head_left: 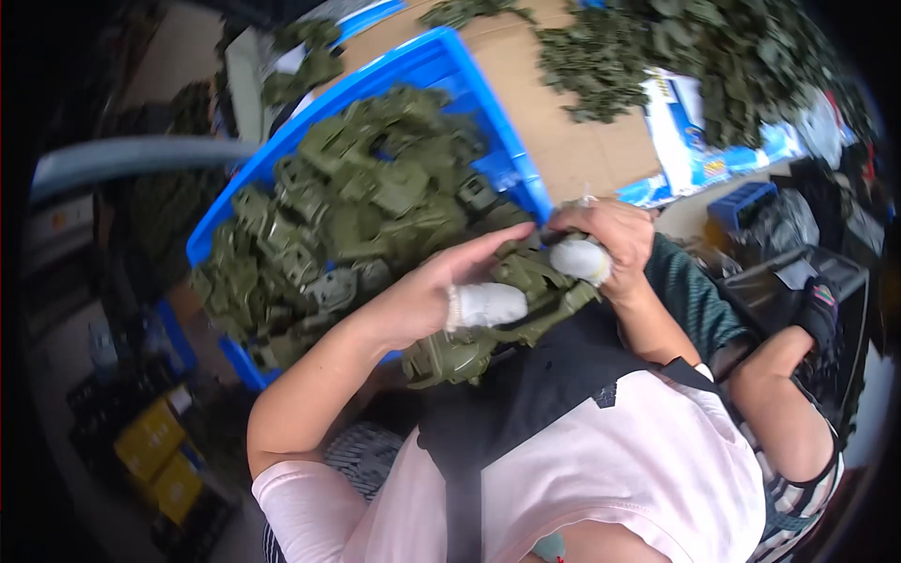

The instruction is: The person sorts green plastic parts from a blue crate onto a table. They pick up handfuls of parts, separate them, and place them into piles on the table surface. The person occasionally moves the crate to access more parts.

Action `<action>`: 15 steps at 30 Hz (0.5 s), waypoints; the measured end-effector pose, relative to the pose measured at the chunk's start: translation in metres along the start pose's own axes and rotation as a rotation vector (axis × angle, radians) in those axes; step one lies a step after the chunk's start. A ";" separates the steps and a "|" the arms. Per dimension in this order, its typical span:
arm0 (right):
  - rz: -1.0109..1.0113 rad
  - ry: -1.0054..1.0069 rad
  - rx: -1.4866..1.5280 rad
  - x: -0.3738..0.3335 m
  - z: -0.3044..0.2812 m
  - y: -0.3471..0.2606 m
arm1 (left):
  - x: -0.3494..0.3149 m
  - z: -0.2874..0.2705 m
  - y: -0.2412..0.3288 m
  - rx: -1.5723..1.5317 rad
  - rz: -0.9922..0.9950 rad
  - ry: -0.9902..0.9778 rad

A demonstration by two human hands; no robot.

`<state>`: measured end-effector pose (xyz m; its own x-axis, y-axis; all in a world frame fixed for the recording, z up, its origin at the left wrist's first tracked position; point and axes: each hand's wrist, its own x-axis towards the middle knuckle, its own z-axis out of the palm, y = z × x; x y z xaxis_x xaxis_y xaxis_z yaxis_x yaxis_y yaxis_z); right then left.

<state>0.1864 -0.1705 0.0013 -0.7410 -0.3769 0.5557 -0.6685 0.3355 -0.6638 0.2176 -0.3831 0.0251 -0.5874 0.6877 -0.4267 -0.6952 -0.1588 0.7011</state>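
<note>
My left hand [441, 286] and my right hand [605, 235] both grip an olive-green plastic toy part [488, 328] held close to my chest. Each thumb wears a white cloth wrap. The left thumb presses on the part's middle, and the right hand closes over its upper right end. Just beyond my hands a blue plastic crate [441, 61] is heaped with several more olive-green toy parts [347, 206].
A cardboard-covered table [572, 145] behind the crate carries a large pile of small green pieces [713, 47] and a blue-and-white printed package [690, 141]. Yellow boxes [155, 450] sit on the floor at lower left. Dark bins stand at right.
</note>
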 end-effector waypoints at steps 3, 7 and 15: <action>0.191 -0.279 0.327 0.009 0.018 -0.001 | -0.026 -0.007 -0.007 -0.039 -0.016 0.118; 0.507 -0.779 0.411 0.026 0.030 -0.038 | -0.064 -0.022 -0.037 0.644 0.230 0.309; 0.499 -0.626 0.344 0.007 0.098 -0.098 | -0.125 -0.049 -0.030 0.955 0.093 0.342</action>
<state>0.2527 -0.2905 0.0215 -0.7035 -0.6945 -0.1509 -0.1437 0.3470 -0.9268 0.2913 -0.4989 0.0297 -0.8131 0.4384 -0.3830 -0.1074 0.5337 0.8388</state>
